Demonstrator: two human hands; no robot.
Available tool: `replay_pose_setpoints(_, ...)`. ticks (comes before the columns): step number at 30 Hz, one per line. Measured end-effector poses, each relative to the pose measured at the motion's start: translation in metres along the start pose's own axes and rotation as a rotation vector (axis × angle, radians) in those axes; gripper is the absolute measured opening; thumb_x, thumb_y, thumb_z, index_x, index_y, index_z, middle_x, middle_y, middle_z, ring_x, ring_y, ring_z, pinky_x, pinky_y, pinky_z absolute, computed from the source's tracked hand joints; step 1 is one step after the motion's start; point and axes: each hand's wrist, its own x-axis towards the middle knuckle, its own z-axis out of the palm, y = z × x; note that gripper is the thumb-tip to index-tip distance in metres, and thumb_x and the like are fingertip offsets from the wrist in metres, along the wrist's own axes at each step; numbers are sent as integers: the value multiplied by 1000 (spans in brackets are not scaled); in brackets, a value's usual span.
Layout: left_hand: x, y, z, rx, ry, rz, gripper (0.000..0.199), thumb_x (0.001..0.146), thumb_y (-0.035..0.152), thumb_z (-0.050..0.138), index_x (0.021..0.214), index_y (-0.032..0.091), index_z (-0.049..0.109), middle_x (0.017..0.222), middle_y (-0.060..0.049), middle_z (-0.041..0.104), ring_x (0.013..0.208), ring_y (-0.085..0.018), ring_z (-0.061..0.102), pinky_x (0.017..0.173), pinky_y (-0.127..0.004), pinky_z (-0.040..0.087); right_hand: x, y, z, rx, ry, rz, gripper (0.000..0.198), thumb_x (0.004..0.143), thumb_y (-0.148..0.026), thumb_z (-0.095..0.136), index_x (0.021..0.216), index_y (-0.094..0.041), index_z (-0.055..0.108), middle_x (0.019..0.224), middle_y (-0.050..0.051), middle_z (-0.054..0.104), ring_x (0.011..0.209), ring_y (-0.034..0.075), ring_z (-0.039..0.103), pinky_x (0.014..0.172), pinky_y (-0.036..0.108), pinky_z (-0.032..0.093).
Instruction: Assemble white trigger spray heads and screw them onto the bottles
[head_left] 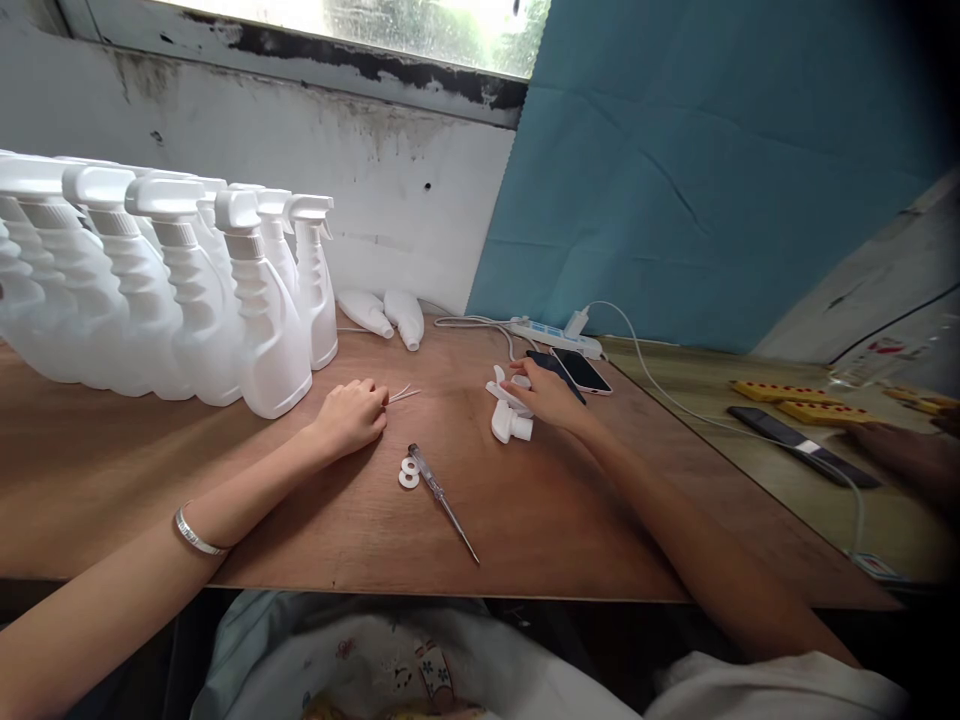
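Note:
Thin white tubes stick out from the closed fingers of my left hand, which rests on the table near the spray bottles. My right hand has its fingers curled on a white plastic spray-head part; the palm hides some of it. Just below lies another white spray-head piece with a round collar. Between my hands and closer to me are a clear-handled screwdriver and two white washers, one overlapping the other.
White spray bottles stand in rows at left. Two white bottle-shaped pieces lie by the wall. Phones and a power strip with cables sit at the back. On the adjoining table are yellow blocks, a dark device and another person's hand.

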Motion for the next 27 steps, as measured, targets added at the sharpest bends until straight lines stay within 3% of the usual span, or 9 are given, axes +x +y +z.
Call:
replay_pose_setpoints(5, 0, 0, -2, -6, -14, -13, 24, 79, 26, 37, 90, 18, 58, 91, -9, 59, 84, -23, 56, 69, -33, 43, -13, -22, -21, -234, 75, 114, 35, 84, -44, 43, 104, -16, 48, 99, 12, 63, 87, 27, 60, 66, 32, 42)
replay_pose_setpoints(8, 0, 1, -4, -12, -27, -12, 24, 79, 25, 38, 90, 18, 58, 93, -9, 59, 85, -23, 56, 70, -33, 43, -30, -44, -39, -404, 60, 143, 32, 82, -46, 44, 94, -17, 50, 80, 11, 65, 76, 29, 61, 59, 32, 39)
replay_pose_setpoints(11, 0, 1, -5, -9, -30, -12, 24, 79, 25, 38, 90, 18, 58, 92, -9, 59, 84, -22, 56, 70, -32, 43, -44, -60, -49, -470, 36, 125, 37, 81, -50, 44, 94, -16, 50, 73, 14, 63, 73, 31, 61, 57, 32, 37)
replay_pose_setpoints(18, -1, 1, -5, -3, -35, -18, 23, 80, 26, 39, 90, 19, 58, 92, -8, 59, 84, -22, 56, 69, -31, 43, -46, -54, -38, -456, -308, 34, 38, 83, -49, 42, 96, -15, 52, 84, 16, 63, 79, 33, 62, 59, 33, 38)
replay_pose_setpoints(22, -1, 2, -7, -10, -39, -14, 23, 80, 25, 39, 90, 18, 58, 92, -9, 59, 85, -22, 56, 70, -32, 44, -45, -55, -32, -396, -340, -3, 33, 84, -44, 43, 96, -16, 55, 88, 15, 63, 79, 32, 61, 58, 33, 37)
replay_pose_setpoints(27, -2, 3, -8, 2, -46, -22, 23, 81, 25, 38, 90, 18, 58, 92, -8, 59, 85, -21, 56, 70, -31, 43, -48, -58, -31, -206, -324, -101, 34, 74, -28, 52, 108, -24, 52, 83, 6, 60, 75, 24, 58, 56, 27, 34)
